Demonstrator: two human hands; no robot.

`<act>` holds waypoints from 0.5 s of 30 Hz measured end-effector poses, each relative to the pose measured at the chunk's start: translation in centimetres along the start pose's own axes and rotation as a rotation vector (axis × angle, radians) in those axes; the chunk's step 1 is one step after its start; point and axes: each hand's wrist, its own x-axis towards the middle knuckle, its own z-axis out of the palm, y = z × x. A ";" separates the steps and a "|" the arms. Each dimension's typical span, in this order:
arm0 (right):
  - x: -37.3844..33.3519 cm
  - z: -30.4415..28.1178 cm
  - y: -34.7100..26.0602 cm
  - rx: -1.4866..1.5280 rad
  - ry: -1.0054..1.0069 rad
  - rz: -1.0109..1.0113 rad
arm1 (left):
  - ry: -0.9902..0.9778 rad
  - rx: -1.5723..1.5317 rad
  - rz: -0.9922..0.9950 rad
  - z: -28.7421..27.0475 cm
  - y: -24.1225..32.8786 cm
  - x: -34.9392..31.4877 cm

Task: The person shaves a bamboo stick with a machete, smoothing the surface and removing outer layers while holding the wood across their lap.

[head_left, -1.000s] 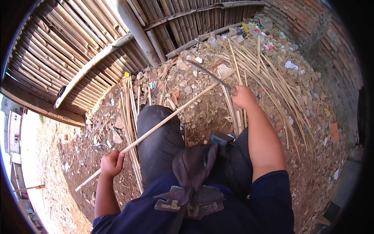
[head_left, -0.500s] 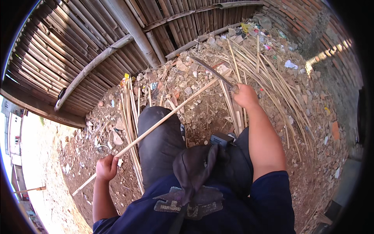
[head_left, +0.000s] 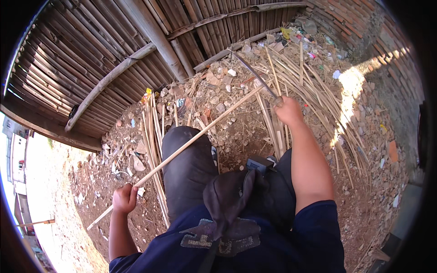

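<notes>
My left hand [head_left: 124, 199] is closed around a long pale bamboo strip [head_left: 195, 138] near its lower-left end. The strip slants up to the right across my bent left knee [head_left: 182, 141], its far end just short of the blade. In my right fist [head_left: 288, 110] is the handle of a machete [head_left: 254, 74], its long dark blade pointing away and to the left. The blade looks narrow, seen nearly edge-on. I cannot tell whether it touches the strip's far end.
Bamboo strips [head_left: 314, 93] lie spread at the right, with a smaller bundle [head_left: 152, 132] beside my left leg. Rubble and litter cover the dirt. A bamboo wall [head_left: 104, 50] rises ahead and left, a brick wall [head_left: 387, 50] at right. A grey box [head_left: 259, 164] sits between my legs.
The machete blade has turned, its tip moving slightly right and farther away, and it looks thinner. The strip and my left hand have barely moved. A bright sunlit patch has grown at the right.
</notes>
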 end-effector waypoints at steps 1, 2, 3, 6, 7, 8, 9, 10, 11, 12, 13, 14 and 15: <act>-0.4 -0.2 -0.8 -0.001 0.002 0.000 | 0.005 -0.003 -0.007 0.1 0.0 0.0; -1.1 -0.3 -1.9 -0.041 -0.029 -0.037 | -0.001 -0.005 -0.004 0.2 0.2 0.1; -1.6 -0.4 -2.9 -0.081 -0.061 -0.074 | -0.020 -0.021 -0.017 0.3 0.4 0.1; -2.7 -1.3 -5.4 -0.174 -0.218 -0.234 | -0.038 -0.036 -0.020 0.7 0.3 -0.1; -2.5 -1.5 -5.7 -0.267 -0.267 -0.228 | -0.024 -0.037 -0.011 0.9 0.2 -0.2; -1.9 -1.1 -5.1 -0.268 -0.264 -0.232 | -0.020 -0.038 -0.012 1.1 -0.2 -0.2; -1.3 -0.4 -3.5 -0.197 -0.177 -0.155 | -0.011 -0.030 0.000 1.2 -0.7 -0.2; -0.7 0.2 -1.9 -0.126 -0.091 -0.078 | -0.001 -0.021 0.012 1.1 -1.0 -0.3; 0.2 0.7 -0.5 -0.122 -0.089 -0.083 | 0.004 -0.018 0.010 0.8 -0.9 -0.2; 1.1 0.8 1.0 -0.035 -0.033 0.057 | -0.003 -0.008 0.018 0.4 -0.5 -0.1; 1.4 0.6 1.6 0.052 0.017 0.198 | -0.016 0.004 0.022 0.3 -0.3 -0.1; 1.7 0.6 2.2 0.051 0.017 0.196 | -0.014 0.003 0.021 0.3 -0.1 -0.2; 1.9 0.6 2.8 0.135 0.028 0.232 | -0.028 -0.005 0.003 0.5 0.0 -0.3</act>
